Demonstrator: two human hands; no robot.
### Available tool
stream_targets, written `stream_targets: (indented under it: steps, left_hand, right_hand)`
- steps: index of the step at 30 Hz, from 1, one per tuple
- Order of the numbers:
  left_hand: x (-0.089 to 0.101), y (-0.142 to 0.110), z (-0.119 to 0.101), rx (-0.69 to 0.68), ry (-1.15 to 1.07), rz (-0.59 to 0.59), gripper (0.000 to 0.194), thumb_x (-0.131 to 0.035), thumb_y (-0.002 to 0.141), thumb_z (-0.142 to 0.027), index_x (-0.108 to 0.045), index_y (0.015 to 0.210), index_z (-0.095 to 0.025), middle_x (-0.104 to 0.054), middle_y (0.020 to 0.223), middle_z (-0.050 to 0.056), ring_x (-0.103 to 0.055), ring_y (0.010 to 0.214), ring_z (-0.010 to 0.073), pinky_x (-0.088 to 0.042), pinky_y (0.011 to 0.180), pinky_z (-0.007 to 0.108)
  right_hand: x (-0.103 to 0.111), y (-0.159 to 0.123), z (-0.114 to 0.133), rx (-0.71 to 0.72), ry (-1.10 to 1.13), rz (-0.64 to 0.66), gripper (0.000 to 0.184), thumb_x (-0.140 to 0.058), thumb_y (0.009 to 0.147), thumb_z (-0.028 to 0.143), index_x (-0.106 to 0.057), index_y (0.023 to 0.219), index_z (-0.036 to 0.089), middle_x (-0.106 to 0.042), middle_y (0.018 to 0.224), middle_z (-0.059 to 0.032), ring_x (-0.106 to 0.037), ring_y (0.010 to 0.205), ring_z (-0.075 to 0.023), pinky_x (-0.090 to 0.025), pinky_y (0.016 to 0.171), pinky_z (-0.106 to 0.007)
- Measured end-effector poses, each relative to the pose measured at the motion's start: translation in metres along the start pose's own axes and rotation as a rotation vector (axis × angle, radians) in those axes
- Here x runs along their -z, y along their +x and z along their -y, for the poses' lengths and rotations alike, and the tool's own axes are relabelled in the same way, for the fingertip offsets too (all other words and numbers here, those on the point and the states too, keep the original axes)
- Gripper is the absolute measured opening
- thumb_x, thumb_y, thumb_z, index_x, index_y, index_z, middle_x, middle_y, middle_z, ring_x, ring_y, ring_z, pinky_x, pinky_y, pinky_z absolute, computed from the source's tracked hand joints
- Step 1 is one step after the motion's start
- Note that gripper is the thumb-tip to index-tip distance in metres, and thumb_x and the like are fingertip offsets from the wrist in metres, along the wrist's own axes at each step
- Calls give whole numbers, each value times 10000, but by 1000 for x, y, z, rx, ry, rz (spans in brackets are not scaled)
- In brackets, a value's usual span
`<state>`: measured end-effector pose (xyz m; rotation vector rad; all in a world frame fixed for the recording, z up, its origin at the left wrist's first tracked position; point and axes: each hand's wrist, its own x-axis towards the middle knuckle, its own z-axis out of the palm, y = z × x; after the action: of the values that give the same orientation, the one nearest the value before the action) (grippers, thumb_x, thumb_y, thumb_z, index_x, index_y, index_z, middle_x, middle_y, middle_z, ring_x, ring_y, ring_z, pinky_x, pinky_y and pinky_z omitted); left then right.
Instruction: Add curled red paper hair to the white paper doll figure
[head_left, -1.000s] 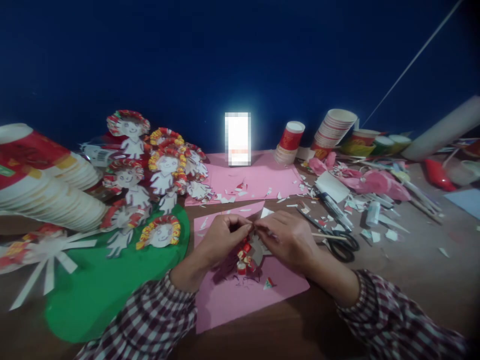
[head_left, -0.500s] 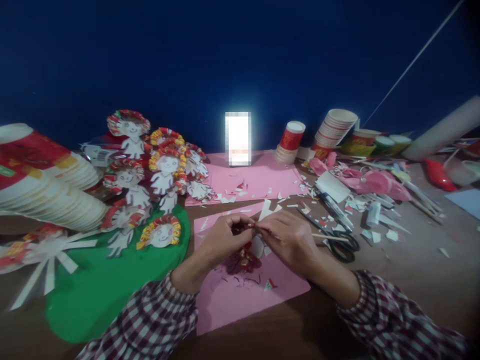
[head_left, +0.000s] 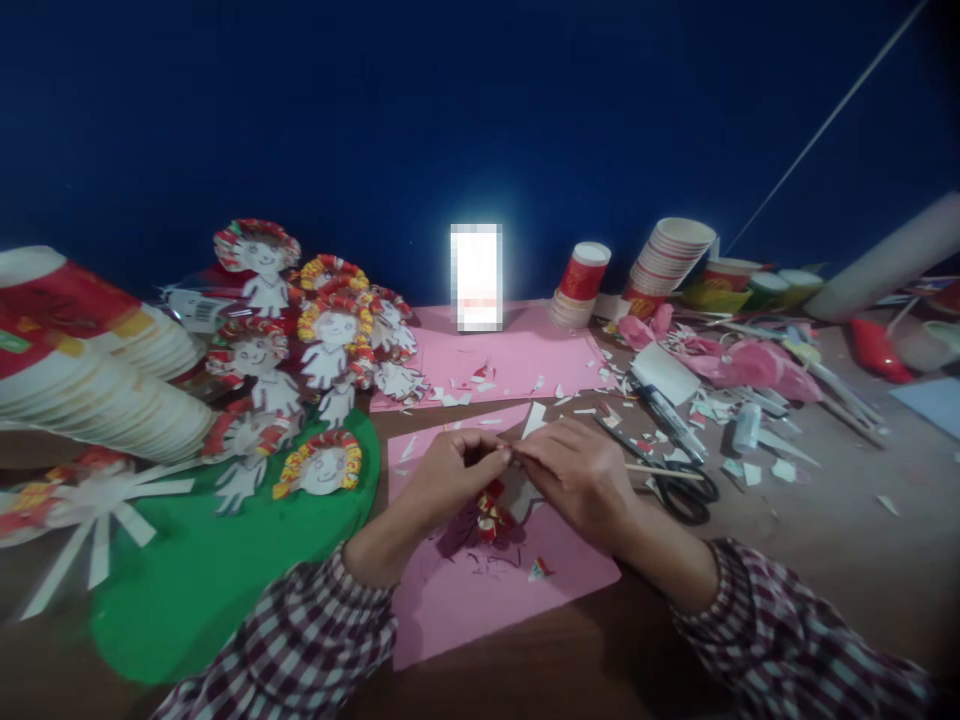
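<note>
My left hand [head_left: 454, 475] and my right hand [head_left: 581, 480] meet over a pink sheet [head_left: 442, 620], fingertips pinched together. Between them is a paper-cup cutout with curled red and yellow strips [head_left: 491, 515], its curls hanging below my fingers. White paper of the piece shows under my right hand, and the exact spot being pinched is hidden by the fingers. Dark thin scraps [head_left: 495, 565] and a small printed scrap [head_left: 538, 568] lie on the sheet just below. Black-handled scissors [head_left: 688, 492] and a thin wooden stick [head_left: 660, 472] lie right of my right hand.
Finished-looking paper dolls with curled hair [head_left: 330, 340] stand at the left, some on a green sheet [head_left: 225, 600]. Stacked paper cups [head_left: 112, 390] lie at far left; more cups [head_left: 667, 260] stand at back right. A bright phone [head_left: 477, 280] stands behind. Markers [head_left: 671, 420] and paper scraps spread rightward.
My fingers have shifted slightly at the pinch, and the left thumb has moved up toward the right fingertips. The hanging red and yellow curls have turned a little.
</note>
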<state>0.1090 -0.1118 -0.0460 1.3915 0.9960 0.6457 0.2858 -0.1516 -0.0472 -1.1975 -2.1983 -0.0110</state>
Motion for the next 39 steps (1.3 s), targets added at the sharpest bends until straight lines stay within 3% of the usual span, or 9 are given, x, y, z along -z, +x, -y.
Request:
stream_targets:
  steps: [7, 13, 19, 23, 29, 39]
  left_hand:
    - [0, 0, -1, -15, 81, -61, 240, -579, 775, -316, -610, 624, -133, -555, 553, -15, -465, 509, 81, -372, 509, 200]
    - [1, 1, -1, -34, 92, -72, 143, -600, 748, -253, -680, 727, -136, -665, 689, 30, -567, 617, 123, -435, 583, 226]
    - [1, 1, 3, -29, -12, -60, 119, -628, 724, -238, -664, 769, -134, -667, 774, 44, -580, 684, 127, -446, 636, 236]
    - [-1, 1, 3, 6, -136, -30, 156, -645, 710, -257, -613, 797, -131, -628, 745, 24, -562, 658, 114, -437, 615, 230]
    - [-1, -1, -3, 34, -204, 5, 333, -630, 740, -276, -435, 994, -185, -548, 664, -55, -489, 545, 77, -378, 514, 187]
    - [-2, 0, 1, -4, -133, 2, 321, -610, 767, -300, -468, 1018, -158, -573, 718, -15, -533, 631, 100, -417, 587, 211]
  right_hand:
    - [0, -1, 2, 11, -40, 16, 142, -480, 888, 174, -617, 924, 174, -641, 838, -48, -565, 813, -156, -432, 794, -294]
    - [-3, -2, 2, -44, -73, 34, 136, -482, 897, 203, -613, 929, 185, -649, 850, -39, -576, 826, -152, -439, 772, -280]
    - [-1, -1, 3, -52, -22, 22, 134, -493, 890, 211, -610, 948, 184, -661, 872, -44, -583, 835, -161, -445, 777, -287]
    - [0, 1, 5, -46, -2, 14, 137, -490, 888, 210, -610, 947, 179, -661, 870, -44, -581, 824, -162, -445, 763, -282]
    - [-1, 1, 7, -47, -21, 24, 137, -480, 893, 204, -614, 905, 179, -653, 820, -43, -575, 803, -151, -439, 750, -267]
    - [1, 2, 4, -19, -29, 50, 167, -459, 899, 191, -624, 873, 184, -646, 803, -40, -578, 799, -152, -433, 752, -280]
